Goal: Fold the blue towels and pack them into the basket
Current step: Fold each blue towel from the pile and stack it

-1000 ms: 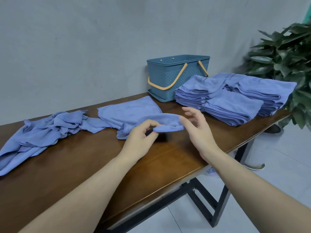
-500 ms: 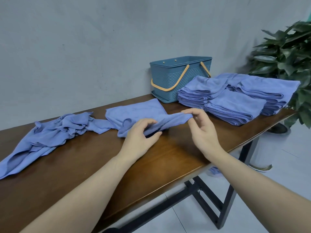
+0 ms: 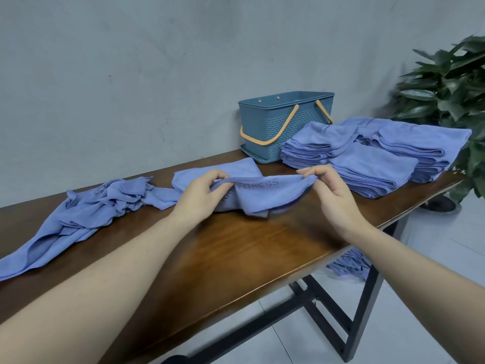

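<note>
From where I watched, two bare forearms reached in from the near edge over the wooden table (image 3: pixel 236 258). The left hand (image 3: pixel 202 198) pinched the near edge of one blue towel (image 3: pixel 262 195) between thumb and fingers, and the right hand (image 3: pixel 333 195) pinched the same edge at its right end, so the cloth was stretched between them and lifted a little off the wood. I could read raised letters ending in "FITNESS" along that held edge. The rest of the towel lay behind the hands, its far corner flat on the table.

To the left I saw one crumpled heap (image 3: pixel 86 214) of unfolded blue towels, trailing toward the near left corner; I could not tell how many were tangled in it. Its right end touched the held towel.

Farther back on the right I counted three stacks of folded towels (image 3: pixel 372 169), packed close together: one just beyond the right hand, one behind it to the left, and one behind it to the right. The left rear stack touched the basket.

I counted one basket (image 3: pixel 265 127), blue with two orange handles, standing at the far edge against the wall, with no towel showing above its rim.

A leafy plant (image 3: pixel 446 82) stood beyond the table's right end, and a pile of blue cloth (image 3: pixel 349 264) lay on the floor under that end.
</note>
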Tool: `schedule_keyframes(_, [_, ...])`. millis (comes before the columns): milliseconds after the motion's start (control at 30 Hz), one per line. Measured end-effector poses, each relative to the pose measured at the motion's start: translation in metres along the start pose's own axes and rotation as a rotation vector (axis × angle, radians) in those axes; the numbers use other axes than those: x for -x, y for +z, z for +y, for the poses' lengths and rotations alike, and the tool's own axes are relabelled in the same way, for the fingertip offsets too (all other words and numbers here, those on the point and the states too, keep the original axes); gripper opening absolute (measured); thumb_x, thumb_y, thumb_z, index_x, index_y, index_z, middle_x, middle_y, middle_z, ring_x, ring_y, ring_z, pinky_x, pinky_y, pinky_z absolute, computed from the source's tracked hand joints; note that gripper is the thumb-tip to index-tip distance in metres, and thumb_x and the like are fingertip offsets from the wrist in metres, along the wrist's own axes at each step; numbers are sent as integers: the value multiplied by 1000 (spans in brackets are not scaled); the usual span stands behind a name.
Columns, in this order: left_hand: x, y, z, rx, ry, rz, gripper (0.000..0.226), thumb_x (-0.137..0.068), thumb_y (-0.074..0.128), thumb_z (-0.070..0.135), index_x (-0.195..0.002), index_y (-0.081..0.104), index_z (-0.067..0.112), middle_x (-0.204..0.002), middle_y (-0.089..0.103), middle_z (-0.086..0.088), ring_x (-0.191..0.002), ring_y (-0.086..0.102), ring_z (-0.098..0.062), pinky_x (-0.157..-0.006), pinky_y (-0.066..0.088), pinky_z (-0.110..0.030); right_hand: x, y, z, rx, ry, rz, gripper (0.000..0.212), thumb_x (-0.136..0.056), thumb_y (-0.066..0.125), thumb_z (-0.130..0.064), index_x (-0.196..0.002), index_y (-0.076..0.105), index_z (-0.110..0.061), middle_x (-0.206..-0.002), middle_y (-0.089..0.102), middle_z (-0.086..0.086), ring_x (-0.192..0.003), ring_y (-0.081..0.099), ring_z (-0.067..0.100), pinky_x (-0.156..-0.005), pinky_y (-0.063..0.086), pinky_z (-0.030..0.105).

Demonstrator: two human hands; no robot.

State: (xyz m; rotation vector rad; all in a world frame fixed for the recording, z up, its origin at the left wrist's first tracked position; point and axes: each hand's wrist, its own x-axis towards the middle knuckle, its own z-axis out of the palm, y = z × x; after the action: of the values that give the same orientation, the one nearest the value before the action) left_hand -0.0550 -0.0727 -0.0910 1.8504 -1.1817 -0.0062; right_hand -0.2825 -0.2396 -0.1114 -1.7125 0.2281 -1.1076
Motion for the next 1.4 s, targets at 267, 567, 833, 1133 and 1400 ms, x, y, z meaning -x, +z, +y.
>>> schedule_keyframes(267, [7, -8, 2, -99, 91, -92, 8, -97, 62, 34, -92, 66, 29, -91, 69, 13, -83, 64, -11, -78, 50, -26, 14, -15, 3, 161, 87, -170, 21, -98, 47, -3, -94, 64, -15, -115, 70, -3, -115, 62, 10, -100, 44, 26])
schedule_keyframes(567, [24, 7, 7, -17, -11, -1, 16, -94, 66, 22, -92, 55, 33, -103, 62, 20, -87, 57, 7, -74, 41, -7, 29, 0, -24, 231, -22, -276, 5, -96, 63, -4, -95, 66, -8, -87, 70, -4, -85, 66, 10, -83, 48, 21])
schedule_keyframes(833, [48, 30, 24, 28, 250, 166, 44, -71, 46, -6, -71, 58, 36, -93, 61, 23, -100, 57, -4, -91, 42, -21, 18, 15, -54, 24, 90, -164, 10, -105, 48, -9, -97, 53, -8, -76, 60, 5, -66, 57, 10, -62, 46, 17])
schedule_keyframes(1133, [68, 50, 37, -246, 273, 211, 26, -79, 64, 57, -90, 70, 35, -128, 58, 14, -125, 50, -14, -104, 37, -58, 5, 23, -61, -109, 182, -15, 17, -103, 52, -17, -89, 56, -25, -78, 61, -11, -72, 56, 6, -70, 41, 26])
schedule_keyframes(1400, [76, 20, 43, 101, 45, 47, 23, -88, 66, 11, -71, 59, 24, -117, 58, 18, -107, 52, 13, -87, 33, -8, 10, 0, -53, 21, 249, -23, 18, -106, 48, -20, -90, 51, -27, -72, 52, -8, -61, 46, 8, -56, 37, 21])
